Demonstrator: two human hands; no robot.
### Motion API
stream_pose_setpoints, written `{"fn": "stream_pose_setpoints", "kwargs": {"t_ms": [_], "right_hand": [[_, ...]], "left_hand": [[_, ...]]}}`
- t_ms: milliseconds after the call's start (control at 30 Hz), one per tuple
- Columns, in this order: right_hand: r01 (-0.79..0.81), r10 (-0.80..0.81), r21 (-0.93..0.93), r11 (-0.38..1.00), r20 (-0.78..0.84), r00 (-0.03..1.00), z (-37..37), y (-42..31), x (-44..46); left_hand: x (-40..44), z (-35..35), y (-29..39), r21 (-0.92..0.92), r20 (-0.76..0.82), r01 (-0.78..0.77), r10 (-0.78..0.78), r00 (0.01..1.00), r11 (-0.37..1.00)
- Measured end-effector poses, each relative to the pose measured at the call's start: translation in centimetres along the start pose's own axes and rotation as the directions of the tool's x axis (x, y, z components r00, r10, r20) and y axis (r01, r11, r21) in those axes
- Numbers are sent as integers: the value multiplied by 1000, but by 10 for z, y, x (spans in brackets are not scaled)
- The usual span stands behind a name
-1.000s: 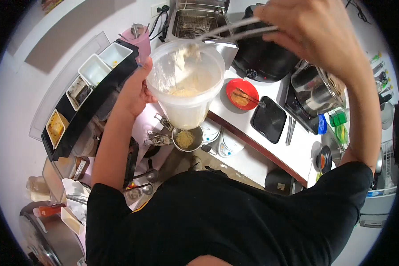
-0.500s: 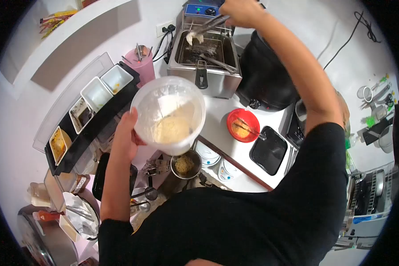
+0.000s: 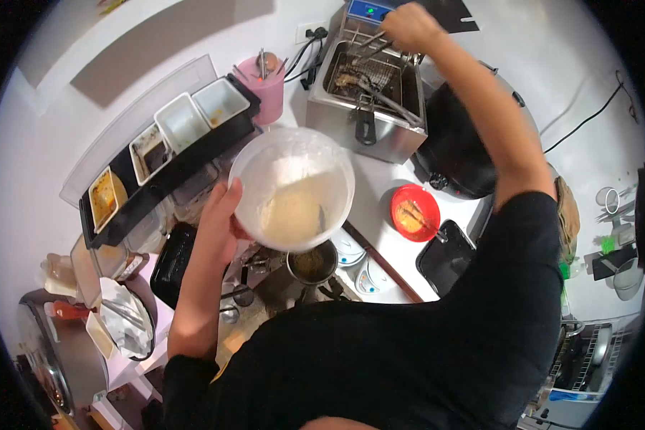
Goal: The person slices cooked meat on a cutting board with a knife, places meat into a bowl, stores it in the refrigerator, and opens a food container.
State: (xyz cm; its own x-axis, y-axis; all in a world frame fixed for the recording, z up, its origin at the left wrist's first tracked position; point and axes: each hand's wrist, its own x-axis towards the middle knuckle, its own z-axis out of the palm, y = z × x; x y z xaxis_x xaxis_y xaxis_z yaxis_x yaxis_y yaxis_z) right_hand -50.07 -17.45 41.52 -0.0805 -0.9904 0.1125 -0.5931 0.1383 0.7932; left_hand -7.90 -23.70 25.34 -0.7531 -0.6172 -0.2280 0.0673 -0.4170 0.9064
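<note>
Two hands busy: left hand [image 3: 226,215] clasps tub [image 3: 251,179] by its side, near fryer [image 3: 337,125]; right hand [image 3: 413,27] is closed round tongs [image 3: 376,43] over it, tip gap unclear. Splash could burn right hand, reaching that close; one-handed hold could let tub tip. Versus half a second ago, tongs sit lower, pale piece no longer visibly hanging.

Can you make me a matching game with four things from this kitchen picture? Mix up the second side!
Things:
1. Plastic tub
2. Bowl
3. Utensil cup
4. Fryer

Clues:
A. Pink
B. Metal, close to the right hand
C. Held by the left hand
D. Red

Right pairs: 1-C, 2-D, 3-A, 4-B
</note>
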Motion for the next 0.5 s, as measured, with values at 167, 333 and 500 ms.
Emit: {"fn": "stream_pose_setpoints", "kwargs": {"t_ms": [167,333,500], "right_hand": [[-208,209,20,978,-27,978,-205,-24,-93],[106,-76,238,966,-131,988,-271,-55,-168],[225,-196,284,932,-127,972,-279,-127,-179]], "left_hand": [[4,2,4,71,15,21,-22,1000,997],[-5,4,5,96,148,-59,44,988,994],[-26,8,-2,113,323,-210,164,932,971]]}}
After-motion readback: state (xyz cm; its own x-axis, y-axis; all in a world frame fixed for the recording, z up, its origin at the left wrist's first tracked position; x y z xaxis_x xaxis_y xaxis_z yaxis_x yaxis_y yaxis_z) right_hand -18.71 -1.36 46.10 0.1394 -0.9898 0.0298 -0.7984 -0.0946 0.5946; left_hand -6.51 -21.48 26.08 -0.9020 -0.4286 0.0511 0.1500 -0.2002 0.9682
